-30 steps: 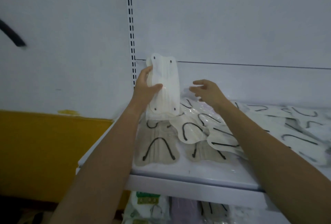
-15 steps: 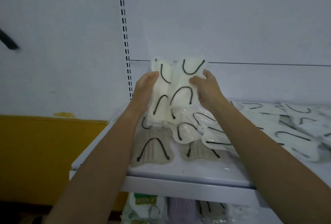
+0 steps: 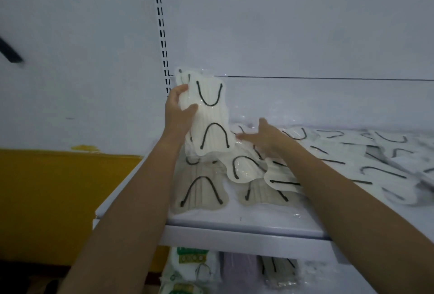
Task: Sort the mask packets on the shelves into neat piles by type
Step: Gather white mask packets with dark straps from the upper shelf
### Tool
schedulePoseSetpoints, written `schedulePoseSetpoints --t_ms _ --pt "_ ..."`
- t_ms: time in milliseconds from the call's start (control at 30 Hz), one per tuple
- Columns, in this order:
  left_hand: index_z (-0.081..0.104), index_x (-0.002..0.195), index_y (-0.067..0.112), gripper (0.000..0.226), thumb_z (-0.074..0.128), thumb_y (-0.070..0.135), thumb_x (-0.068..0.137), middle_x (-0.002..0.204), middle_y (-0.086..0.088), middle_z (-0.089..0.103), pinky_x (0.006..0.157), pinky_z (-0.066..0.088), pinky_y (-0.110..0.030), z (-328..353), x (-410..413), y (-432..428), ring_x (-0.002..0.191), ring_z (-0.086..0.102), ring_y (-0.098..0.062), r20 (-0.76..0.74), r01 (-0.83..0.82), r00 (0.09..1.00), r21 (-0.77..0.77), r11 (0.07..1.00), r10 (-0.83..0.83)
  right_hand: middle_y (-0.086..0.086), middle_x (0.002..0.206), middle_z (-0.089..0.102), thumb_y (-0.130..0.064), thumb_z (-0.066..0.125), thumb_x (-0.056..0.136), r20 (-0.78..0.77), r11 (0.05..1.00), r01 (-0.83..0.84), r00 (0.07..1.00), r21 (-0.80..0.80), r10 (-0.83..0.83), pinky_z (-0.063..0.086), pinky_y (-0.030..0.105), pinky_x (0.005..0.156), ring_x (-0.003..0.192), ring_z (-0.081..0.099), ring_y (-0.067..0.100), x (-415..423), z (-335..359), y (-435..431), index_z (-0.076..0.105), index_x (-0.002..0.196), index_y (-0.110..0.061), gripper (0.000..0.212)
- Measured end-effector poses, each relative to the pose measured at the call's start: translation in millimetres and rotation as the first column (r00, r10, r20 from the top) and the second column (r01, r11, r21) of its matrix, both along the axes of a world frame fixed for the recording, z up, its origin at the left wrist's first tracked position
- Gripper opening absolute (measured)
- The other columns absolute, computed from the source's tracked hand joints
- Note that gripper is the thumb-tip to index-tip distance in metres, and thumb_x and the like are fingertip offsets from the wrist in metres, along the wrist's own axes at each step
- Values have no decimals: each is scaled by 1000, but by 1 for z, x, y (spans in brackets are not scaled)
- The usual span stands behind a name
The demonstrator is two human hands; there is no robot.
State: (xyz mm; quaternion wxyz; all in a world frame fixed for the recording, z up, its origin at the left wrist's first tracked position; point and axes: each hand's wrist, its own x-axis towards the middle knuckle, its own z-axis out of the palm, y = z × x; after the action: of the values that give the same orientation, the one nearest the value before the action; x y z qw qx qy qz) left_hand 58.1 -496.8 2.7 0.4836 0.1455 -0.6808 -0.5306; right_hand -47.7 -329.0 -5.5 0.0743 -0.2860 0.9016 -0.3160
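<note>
**A:** Head view. The left hand (image 3: 178, 112) has its fingers (image 3: 181, 89) and thumb wrapped round a stack of white packets (image 3: 211, 117), held upright with the black loops facing us.

**B:** And the right hand (image 3: 265, 138)?

**A:** Its fingers are stretched out and holding nothing, low over the loose white packets (image 3: 244, 169). Those lie on the shelf (image 3: 246, 225), just below and right of the gripping fingers. Beige packets (image 3: 200, 190) lie flat directly beneath those fingers.

**B:** So what makes this pick go well?

**A:** I'd say take one white packet only and leave the beige ones where they are. Turn its loops the same way as the stack's, then square the edges against the left palm. The wrappers look glossy, so I'd expect a loose grip to let the stack fan out.

**B:** What's changed in the last half second?

**A:** Both hands were on the stack then, with the right one pressing a packet onto its front. Now the right has let go and dropped toward the pile, while the left keeps hold alone.
</note>
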Motion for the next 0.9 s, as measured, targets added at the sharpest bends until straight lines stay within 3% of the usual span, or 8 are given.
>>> schedulePoseSetpoints --t_ms 67,300,467,533,667,767,833,900 --pt "47 129 13 55 49 -11 79 132 -2 48 107 38 -31 -2 -1 -1 124 45 -17 -4 -67 998 -72 995 67 13 140 42 -43 67 81 40 998 -50 998 43 49 38 30 87 125 44 29 -3 -8 0 25 141 -4 83" --pt "50 129 9 49 41 -10 84 132 -6 47 91 26 -3 -3 -1 -4 117 41 -6 1 -239 971 -122 963 241 14 135 46 -8 60 86 -97 937 20 994 -349 -57 36 24 88 114 49 23 -17 2 -3 24 144 -12 68" --pt "51 129 14 41 52 4 89 133 -1 47 106 33 -21 3 0 2 120 43 -8 10 -96 995 -71 993 97 8 123 50 -14 61 88 68 601 75 997 -796 -34 44 20 76 91 53 12 -7 26 2 23 143 -14 67" --pt "51 130 17 40 58 22 91 134 2 48 106 36 -25 8 0 11 124 44 -11 25 62 998 -15 998 -62 2 118 48 -20 65 86 83 580 42 996 -814 44 47 19 71 90 55 11 9 29 -4 20 145 -15 74" --pt "54 120 11 36 65 18 86 117 -1 60 84 53 -25 8 -1 24 103 61 -13 77 240 968 -12 971 -239 2 125 43 -33 68 83 -77 765 -150 988 -627 131 47 22 80 108 53 18 34 18 -27 9 148 -15 90" --pt "54 113 5 30 62 4 84 111 -9 61 81 55 -32 5 1 13 98 62 -21 69 72 995 -69 995 -67 12 146 34 -37 56 91 30 827 -56 996 -560 88 37 31 101 130 41 24 30 22 -22 7 149 -8 82" --pt "53 114 1 32 62 3 83 112 -10 57 94 49 -43 3 2 1 105 56 -24 43 -58 997 -98 994 62 16 149 30 -38 58 89 41 965 -70 996 -254 83 32 31 103 134 36 27 19 22 -9 7 148 -4 85" --pt "48 123 1 43 61 1 82 122 -10 52 103 41 -46 2 2 -5 114 50 -23 -13 -100 995 -94 991 99 14 144 37 -40 67 82 23 979 -94 996 179 91 36 33 94 124 43 28 15 20 5 17 146 -3 89"
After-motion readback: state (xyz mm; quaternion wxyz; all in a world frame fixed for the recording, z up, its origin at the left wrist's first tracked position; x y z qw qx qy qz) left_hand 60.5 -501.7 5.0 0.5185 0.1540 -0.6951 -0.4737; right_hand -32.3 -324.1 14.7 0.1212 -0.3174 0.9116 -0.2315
